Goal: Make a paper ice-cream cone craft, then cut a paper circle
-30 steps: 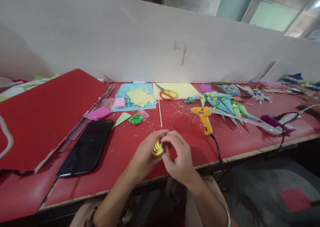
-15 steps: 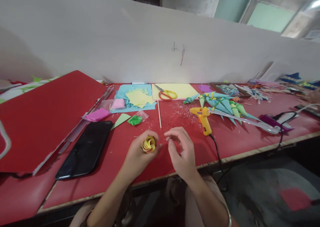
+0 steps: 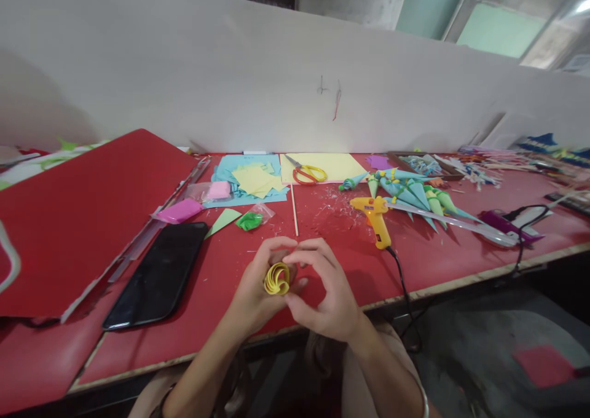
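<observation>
A rolled yellow paper piece (image 3: pixel 277 279), with curled layers at its top, is held in my left hand (image 3: pixel 256 289), whose fingers wrap round it. My right hand (image 3: pixel 328 287) is beside it on the right, fingers curved and apart, with thumb and fingertips at the roll's right edge. Past the hands, a thin wooden stick (image 3: pixel 294 211) lies on the red table. To the right rests a yellow glue gun (image 3: pixel 377 221), and to the left a bag of green clay (image 3: pixel 249 220) and a green paper triangle (image 3: pixel 224 220).
A black phone (image 3: pixel 159 276) and a large red board (image 3: pixel 87 221) lie at the left. Scissors (image 3: pixel 306 172) rest on pale yellow paper (image 3: pixel 343 161). Blue and green paper cones (image 3: pixel 405 192) lie behind the glue gun, whose cord hangs over the table's front edge (image 3: pixel 442 287).
My right hand has moved left to the yellow roll and now touches its side. The roll has shifted slightly down and to the right in my left hand.
</observation>
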`<state>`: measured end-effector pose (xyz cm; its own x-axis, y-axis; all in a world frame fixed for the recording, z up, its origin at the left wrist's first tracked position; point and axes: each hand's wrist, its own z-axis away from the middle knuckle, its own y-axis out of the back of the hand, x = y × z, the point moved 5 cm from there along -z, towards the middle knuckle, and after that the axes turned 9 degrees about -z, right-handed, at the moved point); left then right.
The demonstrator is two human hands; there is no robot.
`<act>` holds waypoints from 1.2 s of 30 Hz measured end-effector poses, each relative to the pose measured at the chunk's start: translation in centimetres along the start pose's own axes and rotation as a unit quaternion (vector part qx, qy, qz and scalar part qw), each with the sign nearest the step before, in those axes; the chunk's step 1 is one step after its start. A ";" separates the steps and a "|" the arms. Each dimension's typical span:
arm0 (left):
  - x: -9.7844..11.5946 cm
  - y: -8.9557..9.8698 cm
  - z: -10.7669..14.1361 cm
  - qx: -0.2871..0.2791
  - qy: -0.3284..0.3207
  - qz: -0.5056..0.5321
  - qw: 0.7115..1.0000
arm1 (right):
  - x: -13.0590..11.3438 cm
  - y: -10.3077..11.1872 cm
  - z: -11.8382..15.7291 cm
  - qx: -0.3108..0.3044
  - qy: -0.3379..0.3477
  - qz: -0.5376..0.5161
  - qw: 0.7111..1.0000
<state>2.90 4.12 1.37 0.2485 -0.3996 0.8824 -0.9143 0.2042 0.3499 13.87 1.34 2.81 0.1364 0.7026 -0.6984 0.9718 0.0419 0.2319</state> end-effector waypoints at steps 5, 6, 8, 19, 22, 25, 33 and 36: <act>-0.2 0.1 0.2 0.023 -0.009 -0.033 0.999 | 0.0 -0.6 0.1 -0.056 -0.014 0.008 0.998; -0.3 0.1 0.2 0.023 -0.011 -0.033 0.999 | 0.1 -0.7 0.1 -0.065 -0.020 0.010 0.998; -0.3 0.2 0.1 0.014 -0.014 -0.024 0.999 | 0.3 -0.7 0.0 -0.082 -0.029 0.008 0.996; -2.1 -0.4 0.1 -0.089 0.011 -0.120 0.989 | 0.7 -0.9 -0.1 -0.130 -0.024 0.052 0.990; -2.0 -0.4 0.0 -0.094 0.011 -0.127 0.987 | 0.5 -1.2 -0.1 -0.147 -0.004 0.053 0.988; -2.0 -0.5 -0.1 -0.102 0.015 -0.123 0.987 | 0.8 -1.1 -0.1 -0.145 -0.021 0.031 0.989; -1.6 -0.2 -0.1 -0.096 -0.018 -0.166 0.981 | 1.4 -0.1 -0.2 -0.044 -0.042 -0.012 0.998; -1.4 0.0 -0.1 -0.082 -0.019 -0.181 0.980 | 1.5 0.1 -0.2 -0.010 -0.051 -0.011 0.999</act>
<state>2.59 4.81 0.17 0.5315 -0.5048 0.6802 -0.7042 0.1829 0.6860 14.13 2.56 1.96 0.1359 0.6254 -0.7684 0.9706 0.0714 0.2297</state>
